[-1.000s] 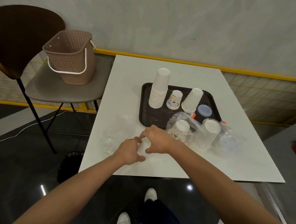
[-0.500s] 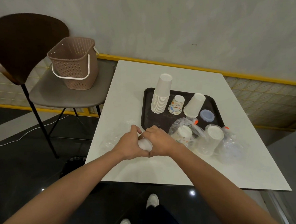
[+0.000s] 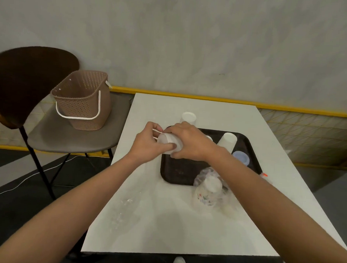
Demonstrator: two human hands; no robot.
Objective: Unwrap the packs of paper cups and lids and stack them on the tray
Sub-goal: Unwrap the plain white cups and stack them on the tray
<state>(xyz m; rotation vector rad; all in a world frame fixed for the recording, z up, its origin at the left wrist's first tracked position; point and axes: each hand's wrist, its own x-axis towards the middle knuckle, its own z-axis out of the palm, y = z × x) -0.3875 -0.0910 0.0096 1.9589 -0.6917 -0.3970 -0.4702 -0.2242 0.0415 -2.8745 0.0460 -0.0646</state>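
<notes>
A white cup stack [image 3: 169,142] was held on its side, base leftward, clasped by both hands' fingers [image 3: 173,145], above the tray [image 3: 183,172]; a wrapped pack [image 3: 207,191] lay nearby.

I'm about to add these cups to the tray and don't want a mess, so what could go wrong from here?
1. Both hands, left hand and right hand, hold the white cups sideways right by the tall cup stack; a bump might topple it.
2. The wrapped cup pack lies under the right forearm at the black tray edge and could be swept aside.
3. The loose clear wrap near the table edge may slide off.
</notes>
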